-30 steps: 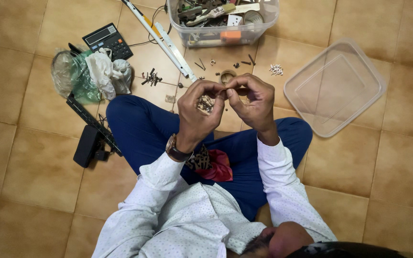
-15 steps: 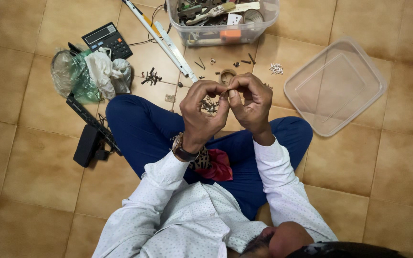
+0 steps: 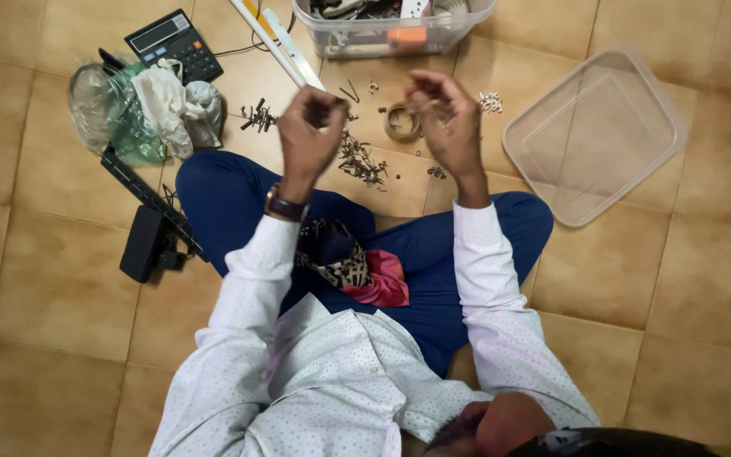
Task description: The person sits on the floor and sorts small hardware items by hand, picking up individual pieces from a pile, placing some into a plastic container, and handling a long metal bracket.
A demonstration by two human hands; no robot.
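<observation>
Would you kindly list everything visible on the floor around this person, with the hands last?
screw pile: one heap, dark metal, on the tile between the hands
small screw cluster: one, dark, left of the left hand
white small parts: one cluster, right of the right hand
tape roll: one, brownish, beside the right hand
parts bin: one, clear plastic, top centre, full of tools
lid: one, clear, right
calculator: one, black, top left
plastic bags: bunch, green and white, left
white strips: two, top centre
black device: one, by the left knee
left hand: raised, fingers curled
right hand: raised, blurred
</observation>
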